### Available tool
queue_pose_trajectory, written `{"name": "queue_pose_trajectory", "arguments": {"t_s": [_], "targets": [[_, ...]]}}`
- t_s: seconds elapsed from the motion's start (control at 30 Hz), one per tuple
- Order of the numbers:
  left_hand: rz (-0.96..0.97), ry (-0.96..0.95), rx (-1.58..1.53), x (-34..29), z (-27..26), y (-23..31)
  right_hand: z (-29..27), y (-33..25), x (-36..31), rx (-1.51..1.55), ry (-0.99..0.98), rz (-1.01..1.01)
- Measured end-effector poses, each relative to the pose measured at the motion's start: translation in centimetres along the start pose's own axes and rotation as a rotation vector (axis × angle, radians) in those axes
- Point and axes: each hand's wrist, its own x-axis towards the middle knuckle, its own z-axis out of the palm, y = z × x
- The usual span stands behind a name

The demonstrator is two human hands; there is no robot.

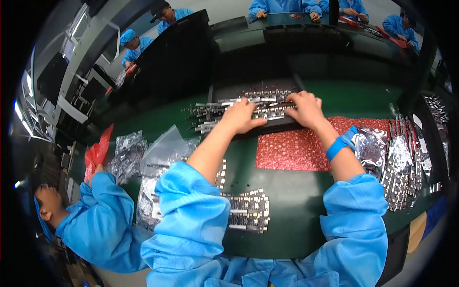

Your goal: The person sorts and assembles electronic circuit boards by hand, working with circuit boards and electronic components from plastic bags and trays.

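A bundle of narrow circuit-board strips (272,113) with pale components lies across a black tray (282,128) at the far middle of the bench. My left hand (240,117) grips the bundle from its left part, thumb pointing right and fingers bent over the far side. At the right end of the strips, my right hand (306,110) has its thumb and fingers closed around them. Loose ends with dark wires stick out left of my left hand. A blue band (340,143) circles my right wrist. Another row of strips (251,210) lies on the green bench nearer me.
Red bubble wrap (291,150) lies right of centre. Beyond it are silvery bags (370,146) and bagged strips (401,167). Clear bags (165,148) lie at left, beside a co-worker's blue sleeve (112,201). A black screen-like panel (162,62) stands behind; other people sit farther back.
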Motion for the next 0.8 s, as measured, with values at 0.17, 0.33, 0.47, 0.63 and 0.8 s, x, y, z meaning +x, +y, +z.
{"name": "queue_pose_trajectory", "arguments": {"t_s": [0.17,0.33,0.47,0.63,0.8], "targets": [[-0.082,0.043,-0.025,-4.6,-5.3,-3.2,-2.6,1.0,-3.7,0.268,0.224,-0.041],[0.082,-0.022,-0.033,-13.1,-6.7,-1.5,-4.3,-0.9,-6.8,0.174,0.038,-0.211],[0.303,-0.346,-0.14,-21.5,-6.4,5.9,-3.2,-4.0,-8.4,0.147,-0.213,-0.438],[0.374,0.157,-0.417,-27.4,-0.8,8.8,-2.8,-8.0,-11.3,0.057,-0.439,-0.745],[-0.077,0.365,-0.614,-31.2,1.0,8.9,-4.6,-13.0,-13.6,0.409,-0.59,-0.587]]}}
